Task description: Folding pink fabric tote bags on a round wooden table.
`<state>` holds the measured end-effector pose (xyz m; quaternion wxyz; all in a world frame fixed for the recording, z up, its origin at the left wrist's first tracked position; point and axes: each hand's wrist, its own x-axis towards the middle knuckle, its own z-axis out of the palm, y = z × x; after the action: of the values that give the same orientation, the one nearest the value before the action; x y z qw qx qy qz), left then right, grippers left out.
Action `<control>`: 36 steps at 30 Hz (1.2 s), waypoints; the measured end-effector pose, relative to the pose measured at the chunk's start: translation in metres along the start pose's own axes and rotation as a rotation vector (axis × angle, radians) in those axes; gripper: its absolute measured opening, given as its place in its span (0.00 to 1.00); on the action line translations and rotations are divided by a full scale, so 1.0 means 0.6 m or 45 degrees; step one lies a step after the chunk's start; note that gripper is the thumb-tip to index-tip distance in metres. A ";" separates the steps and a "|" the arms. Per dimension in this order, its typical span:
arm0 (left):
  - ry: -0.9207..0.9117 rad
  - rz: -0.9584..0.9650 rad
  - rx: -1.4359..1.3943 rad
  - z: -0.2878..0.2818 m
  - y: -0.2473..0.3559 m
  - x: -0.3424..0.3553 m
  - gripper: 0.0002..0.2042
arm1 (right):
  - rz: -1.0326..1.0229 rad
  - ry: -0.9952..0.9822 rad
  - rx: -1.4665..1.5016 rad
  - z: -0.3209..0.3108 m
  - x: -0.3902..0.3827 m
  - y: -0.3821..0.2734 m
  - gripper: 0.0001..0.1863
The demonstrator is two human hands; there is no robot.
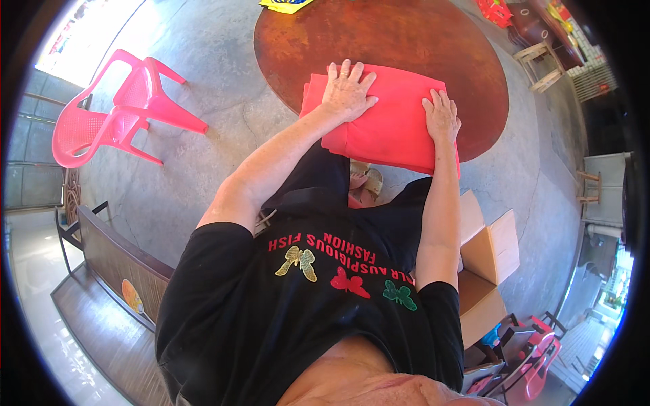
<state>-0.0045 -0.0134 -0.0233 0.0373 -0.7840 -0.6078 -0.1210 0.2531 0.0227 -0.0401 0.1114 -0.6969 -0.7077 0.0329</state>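
Lying folded in the upper middle of the frame, a red cloth [393, 125] is spread on the near edge of a round brown table [406, 34], with its lower edge hanging just past the rim. It is pressed flat by both hands. The left hand [347, 91] is laid palm down on the cloth's upper left part, fingers spread and apart, gripping nothing. The right hand [441, 116] is laid flat on the cloth's right edge, fingers extended and close together. Below the cloth, sandalled feet [365, 181] are seen on the grey concrete floor [217, 101]. A pink plastic chair [115, 115] is placed at the upper left, well apart from the table. An open cardboard box [487, 264] is set at the lower right.
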 end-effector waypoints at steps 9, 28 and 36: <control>0.087 -0.047 0.011 -0.060 0.004 -0.026 0.30 | -0.143 0.009 -0.131 -0.057 0.018 -0.101 0.33; -0.168 -0.038 -0.173 -0.032 0.001 0.026 0.41 | -0.353 0.043 0.056 0.030 0.092 0.048 0.28; -0.118 0.254 -0.106 0.004 -0.026 0.125 0.35 | -0.065 0.073 -0.062 0.011 0.093 0.044 0.28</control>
<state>-0.0015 0.0620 -0.0095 -0.0114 -0.8463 -0.5221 -0.1054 0.2774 0.0799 -0.0456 0.1156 -0.6818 -0.7224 -0.0074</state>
